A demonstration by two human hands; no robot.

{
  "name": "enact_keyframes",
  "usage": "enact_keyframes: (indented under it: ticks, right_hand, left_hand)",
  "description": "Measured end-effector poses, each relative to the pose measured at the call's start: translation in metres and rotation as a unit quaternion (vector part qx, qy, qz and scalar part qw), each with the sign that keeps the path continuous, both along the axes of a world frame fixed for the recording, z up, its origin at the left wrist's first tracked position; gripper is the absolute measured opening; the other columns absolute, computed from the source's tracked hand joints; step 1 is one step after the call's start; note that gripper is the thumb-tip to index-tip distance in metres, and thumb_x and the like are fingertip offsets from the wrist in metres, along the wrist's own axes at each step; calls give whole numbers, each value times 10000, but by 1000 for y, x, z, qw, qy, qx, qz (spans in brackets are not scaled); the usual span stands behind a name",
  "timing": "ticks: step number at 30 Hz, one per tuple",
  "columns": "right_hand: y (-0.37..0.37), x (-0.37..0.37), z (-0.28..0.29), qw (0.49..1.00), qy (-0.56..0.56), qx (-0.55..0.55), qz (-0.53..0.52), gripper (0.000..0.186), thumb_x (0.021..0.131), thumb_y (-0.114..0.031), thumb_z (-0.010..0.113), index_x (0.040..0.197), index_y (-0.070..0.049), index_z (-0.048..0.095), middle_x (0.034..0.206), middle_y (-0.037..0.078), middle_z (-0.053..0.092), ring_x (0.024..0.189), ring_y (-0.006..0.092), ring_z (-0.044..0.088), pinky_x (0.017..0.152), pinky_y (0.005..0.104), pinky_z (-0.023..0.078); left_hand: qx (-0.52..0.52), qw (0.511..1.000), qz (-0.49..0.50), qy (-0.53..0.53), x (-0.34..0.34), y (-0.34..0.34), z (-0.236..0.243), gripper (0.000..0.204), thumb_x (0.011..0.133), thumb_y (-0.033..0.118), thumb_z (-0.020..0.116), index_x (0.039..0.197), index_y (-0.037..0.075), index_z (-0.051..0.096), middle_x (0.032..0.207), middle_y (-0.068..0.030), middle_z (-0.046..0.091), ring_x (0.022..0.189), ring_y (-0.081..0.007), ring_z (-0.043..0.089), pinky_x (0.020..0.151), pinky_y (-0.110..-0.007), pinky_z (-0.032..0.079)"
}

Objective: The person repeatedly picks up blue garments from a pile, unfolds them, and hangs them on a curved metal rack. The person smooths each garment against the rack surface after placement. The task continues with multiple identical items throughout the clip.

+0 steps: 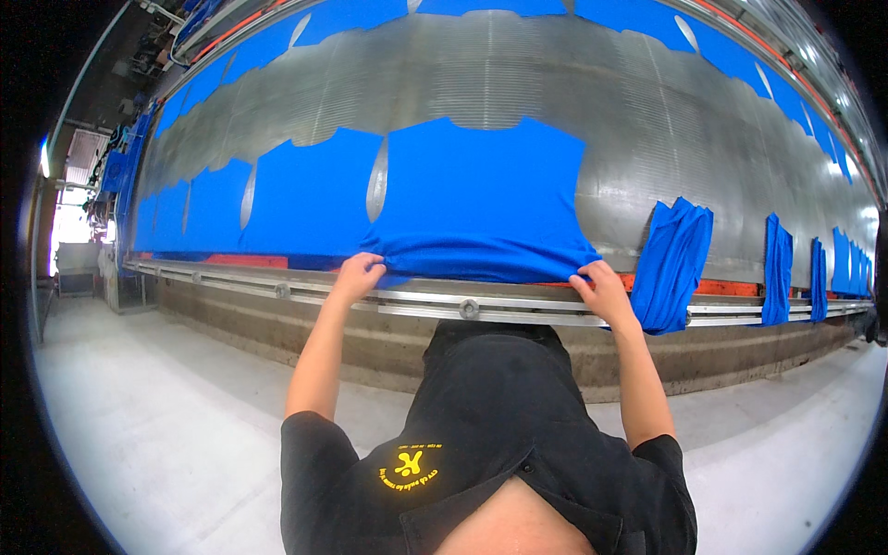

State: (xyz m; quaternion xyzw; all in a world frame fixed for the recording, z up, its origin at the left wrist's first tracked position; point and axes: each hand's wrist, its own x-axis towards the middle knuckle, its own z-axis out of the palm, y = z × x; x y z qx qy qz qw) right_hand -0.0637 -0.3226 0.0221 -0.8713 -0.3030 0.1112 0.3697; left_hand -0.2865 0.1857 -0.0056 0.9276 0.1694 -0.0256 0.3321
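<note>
A blue shirt panel (481, 190) lies spread on the long grey table (610, 190), its shaped neck and shoulder edge pointing away from me. Its near edge is bunched in folds between my hands. My left hand (359, 276) pinches the near left corner, fingers closed on the cloth. At the near right corner my right hand (599, 291) grips the same panel between thumb and fingers. Another flat blue panel (314, 194) adjoins it on the left, with a narrow gap at the armhole. To the right, a crumpled blue panel (677, 264) hangs partly over the table's edge.
A metal rail (416, 303) with round bolts runs along the near edge, beside a red strip (245, 261). More bunched blue cloths (777, 268) drape over the rail farther right. Several blue panels (620, 14) line the far side. Pale floor (176, 388) stretches below.
</note>
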Motion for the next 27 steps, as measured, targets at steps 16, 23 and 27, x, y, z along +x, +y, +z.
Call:
enact_keyframes:
  ticks: [16,23,27]
  right_hand:
    - [-10,2,-40,962,21,-51,-267,254,874,-235,765,917,-3,670,839,137,679,820,303,675,752,425,530]
    - [3,16,-56,947,103,-106,-286,240,850,-238,749,901,-11,692,865,164,712,816,333,693,769,426,538]
    - [0,22,-49,945,128,-71,-292,223,879,-208,701,899,9,654,818,148,696,737,275,710,715,408,555]
  left_hand:
    - [183,974,-10,132,35,-33,57,373,954,374,636,987,24,759,1007,-213,724,953,-391,687,863,-476,537]
    - [195,968,-140,-80,121,-58,13,693,961,418,647,1506,50,429,1549,-225,415,1417,-402,410,1174,-518,313]
    - [205,955,-201,-76,206,-114,-18,747,995,522,541,1570,85,352,1623,-231,302,1513,-387,268,1239,-524,173]
